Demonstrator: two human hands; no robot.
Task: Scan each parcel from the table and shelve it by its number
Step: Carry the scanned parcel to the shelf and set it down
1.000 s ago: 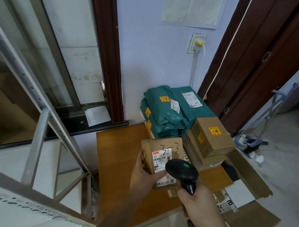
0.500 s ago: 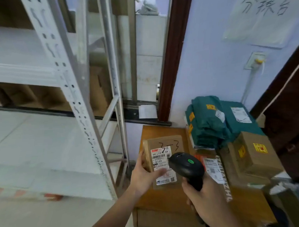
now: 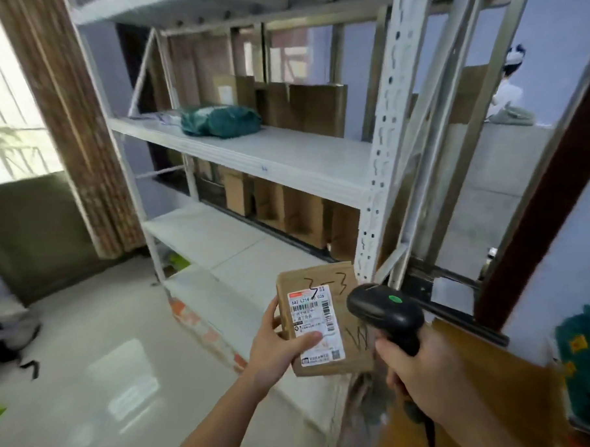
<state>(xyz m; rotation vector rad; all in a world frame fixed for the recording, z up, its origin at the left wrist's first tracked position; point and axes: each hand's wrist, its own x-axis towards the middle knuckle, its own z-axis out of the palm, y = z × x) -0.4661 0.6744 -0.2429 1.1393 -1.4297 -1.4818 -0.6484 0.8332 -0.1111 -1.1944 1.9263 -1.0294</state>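
Swung from the table to face the shelf rack [image 3: 284, 156] | my left hand [image 3: 275, 349] pinches the parcel [image 3: 325, 320] (marked 3-3) | my right hand [image 3: 425, 373] grips the scanner [image 3: 385, 314]

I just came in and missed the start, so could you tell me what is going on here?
A person is sorting parcels. The left hand holds a small cardboard parcel with "3-3" handwritten above its white shipping label, thumb across the label. The right hand grips a black handheld scanner beside the parcel. They face a white metal shelf rack holding a green bagged parcel and cardboard dividers. The parcel is not yet shelved.
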